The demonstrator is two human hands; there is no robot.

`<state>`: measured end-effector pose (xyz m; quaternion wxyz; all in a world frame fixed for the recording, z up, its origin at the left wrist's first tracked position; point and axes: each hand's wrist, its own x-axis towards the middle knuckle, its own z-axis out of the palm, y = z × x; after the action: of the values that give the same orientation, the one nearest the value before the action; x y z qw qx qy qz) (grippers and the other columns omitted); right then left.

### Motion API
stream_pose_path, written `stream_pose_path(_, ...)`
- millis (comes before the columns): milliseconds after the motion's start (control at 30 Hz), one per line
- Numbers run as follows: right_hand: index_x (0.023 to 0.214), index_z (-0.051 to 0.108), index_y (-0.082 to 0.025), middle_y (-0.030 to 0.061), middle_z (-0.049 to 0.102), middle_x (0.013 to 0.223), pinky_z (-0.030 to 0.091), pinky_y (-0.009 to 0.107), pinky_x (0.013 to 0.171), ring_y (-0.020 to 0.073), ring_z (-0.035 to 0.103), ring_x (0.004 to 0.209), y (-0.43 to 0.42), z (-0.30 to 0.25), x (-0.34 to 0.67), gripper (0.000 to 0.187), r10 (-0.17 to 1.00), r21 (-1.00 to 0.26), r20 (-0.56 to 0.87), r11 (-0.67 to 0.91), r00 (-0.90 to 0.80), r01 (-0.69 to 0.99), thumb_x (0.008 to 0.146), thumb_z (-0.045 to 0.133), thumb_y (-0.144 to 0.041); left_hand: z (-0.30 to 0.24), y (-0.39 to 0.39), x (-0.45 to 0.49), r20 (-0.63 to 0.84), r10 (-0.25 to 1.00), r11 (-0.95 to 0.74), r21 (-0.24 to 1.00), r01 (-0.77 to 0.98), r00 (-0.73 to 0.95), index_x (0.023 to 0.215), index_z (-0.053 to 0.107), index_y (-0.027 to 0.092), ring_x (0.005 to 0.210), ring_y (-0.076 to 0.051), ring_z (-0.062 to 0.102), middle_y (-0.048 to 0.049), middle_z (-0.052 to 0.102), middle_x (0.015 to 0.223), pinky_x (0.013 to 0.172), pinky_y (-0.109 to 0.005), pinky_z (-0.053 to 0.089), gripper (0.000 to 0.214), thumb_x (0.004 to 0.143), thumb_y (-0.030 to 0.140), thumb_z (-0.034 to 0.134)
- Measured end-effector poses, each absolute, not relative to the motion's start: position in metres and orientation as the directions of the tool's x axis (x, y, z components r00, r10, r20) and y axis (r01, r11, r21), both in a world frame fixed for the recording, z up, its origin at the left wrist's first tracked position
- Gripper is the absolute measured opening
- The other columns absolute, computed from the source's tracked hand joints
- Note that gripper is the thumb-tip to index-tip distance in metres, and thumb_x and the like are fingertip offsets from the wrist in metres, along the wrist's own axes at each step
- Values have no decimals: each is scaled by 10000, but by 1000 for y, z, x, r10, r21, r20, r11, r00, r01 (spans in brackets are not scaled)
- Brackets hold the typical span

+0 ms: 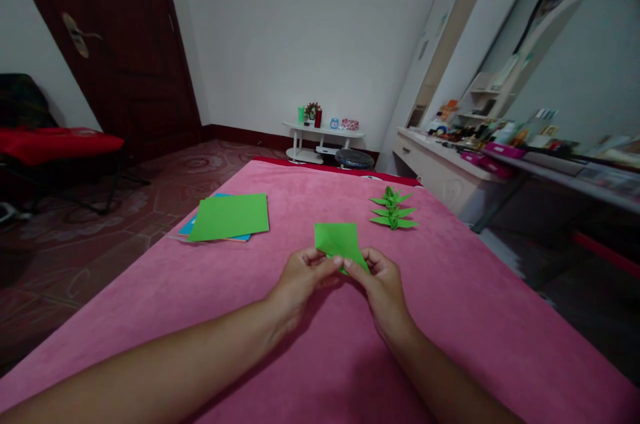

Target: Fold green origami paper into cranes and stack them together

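A small square of green paper [338, 237] is held up between both hands over the pink cloth [240, 344]. My left hand [304, 276] pinches its lower left part, thumb on top. On the lower right side my right hand [381, 279] grips the same paper, and the two thumbs nearly meet at its bottom edge. The fingers hide that lower edge, so I cannot tell how it is folded. To the right lie several folded green paper pieces [393, 211] with pointed ends, set in a column. A stack of green paper sheets [233, 216] rests to the left.
Blue sheets [189, 227] stick out under the green stack. Beyond the cloth stands a low white table [325, 130] with small items. A cluttered dresser [450, 171] flanks the right side. A red-seated chair [60, 144] stands left, near a dark door [105, 44].
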<state>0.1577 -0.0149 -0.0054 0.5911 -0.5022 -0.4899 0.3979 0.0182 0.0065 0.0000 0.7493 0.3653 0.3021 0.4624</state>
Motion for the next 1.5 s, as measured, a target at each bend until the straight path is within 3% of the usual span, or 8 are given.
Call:
stream_pose_path(200, 709, 602, -164, -7, 609, 666, 416, 251, 605, 143, 530, 646, -20, -3, 153, 175, 963, -975, 220, 214, 158, 57, 693, 707, -302, -8, 7, 19, -130, 936, 287, 820, -495, 327, 812, 682, 84, 651, -117, 620, -78, 682, 806, 627, -232, 490, 246, 653, 245, 778)
stream_pose_path(500, 770, 652, -164, 16, 644, 748, 428, 278, 686, 167, 562, 723, -20, -6, 159, 116, 972, -971, 229, 223, 60, 88, 732, 666, -273, -9, 10, 12, -111, 947, 252, 837, -486, 300, 800, 683, 84, 604, -97, 603, -65, 681, 768, 557, -198, 468, 225, 658, 234, 772)
stream_pose_path(1167, 702, 642, -168, 15, 626, 701, 438, 282, 675, 169, 555, 693, -22, -4, 153, 113, 956, -926, 286, 256, 69, 278, 714, 672, -276, -9, 10, 13, -113, 975, 198, 839, -507, 193, 662, 621, 101, 498, -81, 530, -24, 623, 598, 525, -217, 417, 203, 646, 250, 759)
stream_pose_path(1500, 704, 669, -166, 18, 627, 715, 421, 265, 642, 157, 535, 676, -19, -7, 152, 149, 972, -962, 228, 217, 52, 167, 743, 651, -309, -7, 8, 14, -107, 972, 197, 859, -472, 210, 743, 658, 91, 542, -94, 564, -50, 667, 705, 526, -221, 434, 221, 628, 246, 766)
